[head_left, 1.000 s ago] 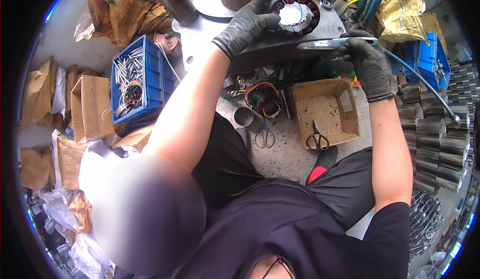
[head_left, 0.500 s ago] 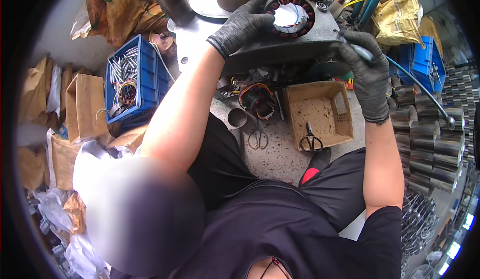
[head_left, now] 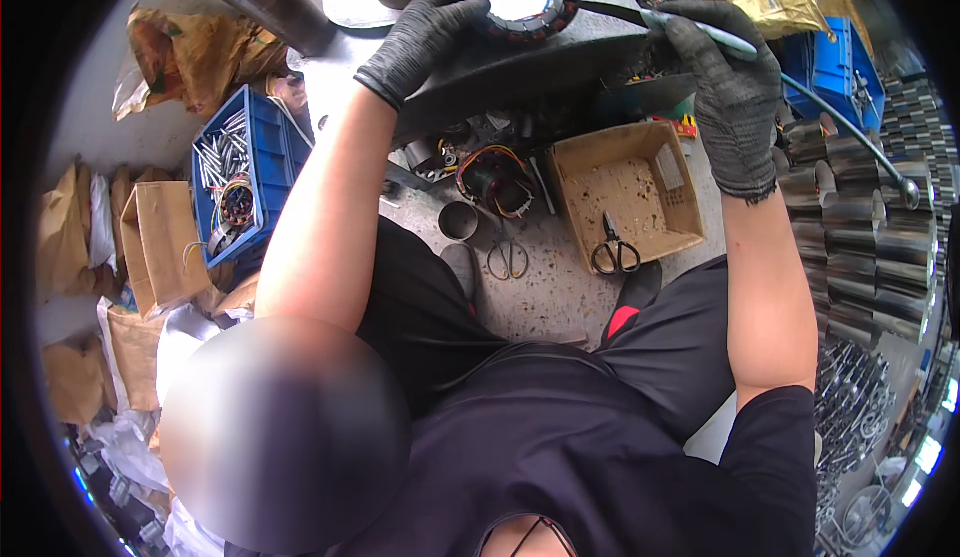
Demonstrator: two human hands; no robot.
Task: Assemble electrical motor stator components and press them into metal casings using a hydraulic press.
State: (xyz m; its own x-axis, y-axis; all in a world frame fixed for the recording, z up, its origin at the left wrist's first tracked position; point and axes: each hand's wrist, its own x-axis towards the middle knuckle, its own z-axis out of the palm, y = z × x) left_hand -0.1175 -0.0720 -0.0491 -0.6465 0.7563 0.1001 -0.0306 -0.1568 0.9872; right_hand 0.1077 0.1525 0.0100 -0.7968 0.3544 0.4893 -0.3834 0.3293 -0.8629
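Note:
My left hand (head_left: 428, 37), in a dark grey work glove, grips the left side of a round motor stator (head_left: 524, 29). The stator has a black outer ring, dark red windings and a white middle with a blue wire. It is at the near side of a metal work surface (head_left: 470, 49). In my gloved right hand (head_left: 728, 92) is a slim tool with a pale handle (head_left: 722, 37) and a dark, flat, knife-like blade (head_left: 615, 11). The blade points left, and its tip is at the stator's right edge; whether it touches cannot be made out.
Below stands an open cardboard box (head_left: 680, 212) with black-handled scissors (head_left: 614, 249) at its near edge. Beside it are another wired stator (head_left: 497, 182), a metal ring (head_left: 458, 221) and scissors (head_left: 508, 259). A blue crate (head_left: 265, 152) is left; metal cylinders (head_left: 850, 227) are stacked right.
The view has shifted, and the stator with my left hand appears further up and left. My right hand has turned the tool, so its dark blade now reaches the stator's edge.

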